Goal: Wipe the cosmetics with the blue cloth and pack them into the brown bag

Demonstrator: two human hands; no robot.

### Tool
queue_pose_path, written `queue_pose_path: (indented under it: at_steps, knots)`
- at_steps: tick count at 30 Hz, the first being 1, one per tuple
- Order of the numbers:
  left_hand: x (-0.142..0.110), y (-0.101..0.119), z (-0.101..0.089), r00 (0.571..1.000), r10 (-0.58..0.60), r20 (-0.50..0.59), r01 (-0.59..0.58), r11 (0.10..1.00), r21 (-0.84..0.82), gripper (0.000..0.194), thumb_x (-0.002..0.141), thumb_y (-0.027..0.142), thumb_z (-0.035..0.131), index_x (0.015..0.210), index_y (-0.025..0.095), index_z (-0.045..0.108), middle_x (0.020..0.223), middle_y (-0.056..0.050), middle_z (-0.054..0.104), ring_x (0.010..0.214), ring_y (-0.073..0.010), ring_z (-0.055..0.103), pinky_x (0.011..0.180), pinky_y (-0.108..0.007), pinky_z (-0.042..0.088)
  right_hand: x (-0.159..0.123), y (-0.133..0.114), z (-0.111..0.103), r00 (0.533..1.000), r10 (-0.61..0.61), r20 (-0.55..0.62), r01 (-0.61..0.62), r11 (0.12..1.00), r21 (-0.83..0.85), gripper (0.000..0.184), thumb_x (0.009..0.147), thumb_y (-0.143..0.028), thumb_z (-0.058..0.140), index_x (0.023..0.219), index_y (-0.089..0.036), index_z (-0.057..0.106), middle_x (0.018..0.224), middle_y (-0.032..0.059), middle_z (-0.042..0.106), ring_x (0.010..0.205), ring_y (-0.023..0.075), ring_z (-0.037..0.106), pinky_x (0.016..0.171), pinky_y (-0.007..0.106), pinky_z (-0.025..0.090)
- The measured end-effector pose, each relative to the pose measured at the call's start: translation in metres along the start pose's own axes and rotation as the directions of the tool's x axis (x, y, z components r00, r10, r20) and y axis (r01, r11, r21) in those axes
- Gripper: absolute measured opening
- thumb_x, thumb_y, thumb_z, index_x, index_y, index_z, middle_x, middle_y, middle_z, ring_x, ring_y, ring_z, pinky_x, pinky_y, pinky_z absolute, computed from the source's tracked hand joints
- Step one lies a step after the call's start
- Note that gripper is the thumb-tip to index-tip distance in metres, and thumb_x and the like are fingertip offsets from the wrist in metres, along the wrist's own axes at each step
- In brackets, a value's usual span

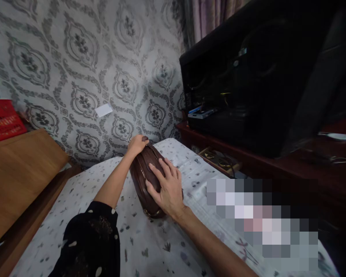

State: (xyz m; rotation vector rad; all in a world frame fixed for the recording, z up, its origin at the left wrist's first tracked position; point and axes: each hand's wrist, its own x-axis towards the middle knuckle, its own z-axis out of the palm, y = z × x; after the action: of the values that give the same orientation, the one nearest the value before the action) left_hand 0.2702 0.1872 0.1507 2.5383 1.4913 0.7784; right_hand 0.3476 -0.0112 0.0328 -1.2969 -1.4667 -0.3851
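A dark brown leather bag [144, 181] lies on a bed covered with a white patterned sheet [150, 246]. My left hand [137, 144] is closed over the bag's far end, pinching near its zipper. My right hand [167, 186] lies on the near side of the bag with its fingers spread and pressed flat against the leather. My left arm wears a black sleeve with pale spots.
A wooden headboard or cabinet [20, 173] runs along the left with a red basket [2, 119] on it. A large black speaker box [248, 88] stands on a dark wooden stand [276, 169] to the right. Patterned grey wallpaper is behind.
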Motion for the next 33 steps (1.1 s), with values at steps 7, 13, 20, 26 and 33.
queue_pose_path:
  at_steps: [7, 13, 20, 26, 33]
  knots:
    - [-0.011, 0.004, -0.004, 0.999, 0.019, -0.044, -0.021, 0.999, -0.044, 0.021, 0.081, 0.031, 0.062, 0.064, 0.018, 0.061, 0.060, 0.002, 0.054, 0.064, -0.0155, 0.048, 0.061, -0.027, 0.031, 0.001, 0.001, 0.002, 1.000, -0.004, -0.022, 0.004, 1.000, 0.017, 0.043, 0.090, -0.038, 0.060, 0.130, -0.022, 0.065, 0.139, 0.0164, 0.057, 0.132, 0.0327, 0.049, 0.104, 0.051, 0.041]
    - [-0.021, 0.002, -0.009, 0.994, 0.112, 0.012, -0.110, 0.986, -0.128, 0.026, 0.081, 0.035, 0.061, 0.063, 0.017, 0.061, 0.059, 0.002, 0.054, 0.061, -0.0142, 0.048, 0.059, -0.026, 0.035, 0.001, 0.001, 0.002, 1.000, -0.011, -0.016, 0.010, 1.000, -0.009, 0.043, 0.092, -0.039, 0.058, 0.131, -0.022, 0.063, 0.139, 0.0159, 0.057, 0.133, 0.0320, 0.048, 0.105, 0.050, 0.041]
    - [-0.022, -0.030, -0.032, 0.996, 0.088, 0.028, -0.083, 0.987, -0.137, 0.029, 0.075, 0.038, 0.069, 0.093, 0.016, 0.072, 0.083, -0.003, 0.072, 0.078, -0.0187, 0.064, 0.073, -0.027, 0.047, -0.001, 0.004, 0.003, 0.999, -0.031, -0.015, 0.030, 0.999, -0.028, 0.047, 0.093, -0.043, 0.058, 0.135, -0.023, 0.060, 0.143, 0.0171, 0.052, 0.135, 0.0337, 0.045, 0.105, 0.052, 0.042]
    - [-0.040, -0.047, -0.038, 1.000, 0.004, -0.018, -0.004, 1.000, 0.018, 0.020, 0.078, 0.036, 0.067, 0.072, 0.017, 0.071, 0.067, -0.002, 0.067, 0.072, -0.0213, 0.061, 0.068, -0.029, 0.043, -0.001, 0.005, 0.003, 0.999, -0.035, -0.013, 0.034, 0.999, -0.034, 0.046, 0.094, -0.041, 0.057, 0.135, -0.021, 0.061, 0.142, 0.0188, 0.052, 0.135, 0.0348, 0.046, 0.104, 0.054, 0.043]
    - [-0.051, -0.035, -0.039, 0.993, -0.073, -0.088, 0.086, 0.984, 0.154, 0.015, 0.082, 0.027, 0.065, 0.071, 0.018, 0.072, 0.078, -0.008, 0.072, 0.082, -0.0248, 0.064, 0.071, -0.030, 0.042, -0.001, 0.005, 0.004, 0.999, -0.039, -0.015, 0.038, 0.998, -0.051, 0.044, 0.095, -0.038, 0.055, 0.135, -0.023, 0.060, 0.141, 0.0174, 0.053, 0.134, 0.0342, 0.047, 0.103, 0.053, 0.043]
